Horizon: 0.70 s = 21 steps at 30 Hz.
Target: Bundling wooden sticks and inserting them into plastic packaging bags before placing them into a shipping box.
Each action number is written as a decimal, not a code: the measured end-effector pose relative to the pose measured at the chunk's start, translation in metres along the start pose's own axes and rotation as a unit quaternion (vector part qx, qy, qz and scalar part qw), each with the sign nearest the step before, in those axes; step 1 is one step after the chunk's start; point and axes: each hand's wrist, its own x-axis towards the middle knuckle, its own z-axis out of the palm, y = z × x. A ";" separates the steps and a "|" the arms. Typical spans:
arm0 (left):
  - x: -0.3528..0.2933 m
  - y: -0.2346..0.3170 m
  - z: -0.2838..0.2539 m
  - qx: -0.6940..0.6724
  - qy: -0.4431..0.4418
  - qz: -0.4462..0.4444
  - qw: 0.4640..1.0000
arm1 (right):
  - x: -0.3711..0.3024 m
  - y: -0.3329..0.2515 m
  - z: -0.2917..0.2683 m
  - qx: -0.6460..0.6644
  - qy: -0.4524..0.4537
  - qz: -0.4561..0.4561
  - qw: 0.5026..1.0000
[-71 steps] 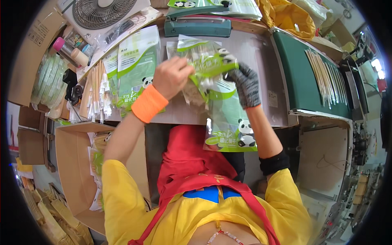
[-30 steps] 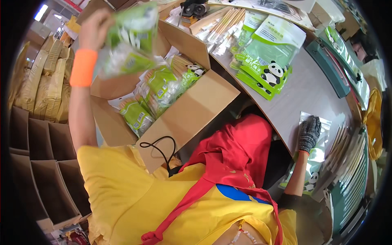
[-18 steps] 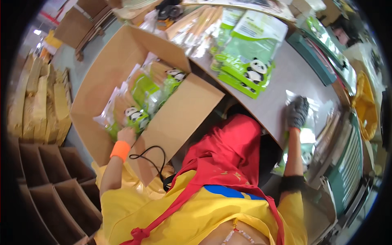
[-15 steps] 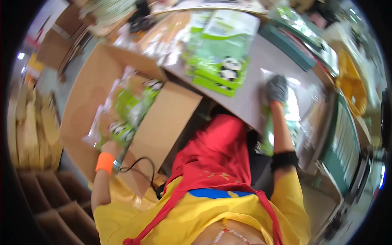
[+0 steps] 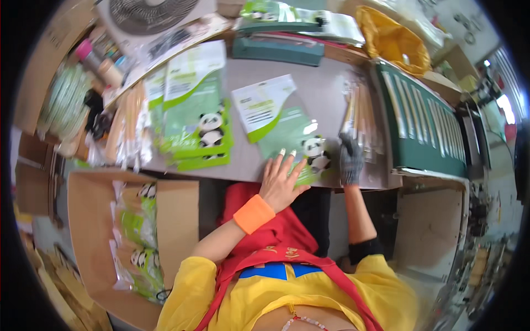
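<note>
My bare left hand, with an orange wristband, lies with fingers spread on the lower edge of a green and white plastic pouch printed with a panda. This pouch lies flat and tilted on the table, looking unfilled. To its right, my right hand wears a grey glove. Its fingers are drawn together at the near end of some wooden sticks in clear wrappers; the glove partly hides the grip. A stack of similar panda pouches lies left of the single one.
An open cardboard box at left holds several panda packs. More wrapped sticks lie on the grey table. Green trays stand at right, a teal box at the back, a yellow bag and a fan beyond.
My left hand has left the cardboard box and now rests on the single pouch. The view has turned rightward. My right hand has gone from the pouch to the wrapped sticks.
</note>
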 end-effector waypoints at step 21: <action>0.231 -0.010 0.123 -0.244 -0.003 0.004 0.970 | 0.060 0.130 -0.037 -0.078 0.027 0.089 0.993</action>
